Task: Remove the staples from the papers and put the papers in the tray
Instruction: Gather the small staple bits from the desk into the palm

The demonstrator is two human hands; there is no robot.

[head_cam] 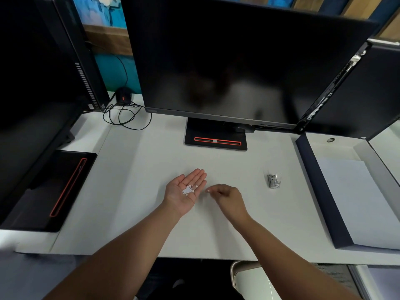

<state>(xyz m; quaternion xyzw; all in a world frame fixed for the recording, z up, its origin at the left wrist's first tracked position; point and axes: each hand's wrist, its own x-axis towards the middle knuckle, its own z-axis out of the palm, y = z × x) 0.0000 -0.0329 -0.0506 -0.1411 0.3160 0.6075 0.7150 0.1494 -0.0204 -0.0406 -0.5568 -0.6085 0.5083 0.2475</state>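
My left hand (pixel 184 191) lies palm up over the white desk with straight fingers, and a small pile of white paper bits (pixel 188 189) rests in the palm. Just to its right, my right hand (pixel 227 195) pinches one tiny white bit (pixel 208 190) between thumb and fingertip, close to the desk. A small clear and metal staple remover (pixel 274 181) stands on the desk further right. The dark-walled tray (pixel 318 187) at the right edge holds white papers (pixel 359 202) lying flat.
A large black monitor (pixel 238 61) on a stand (pixel 216 139) fills the back of the white desk (pixel 140 180). Another monitor and its base (pixel 49 187) sit at the left, with black cables (pixel 125 115) behind. A chair (pixel 251 280) shows below the front edge.
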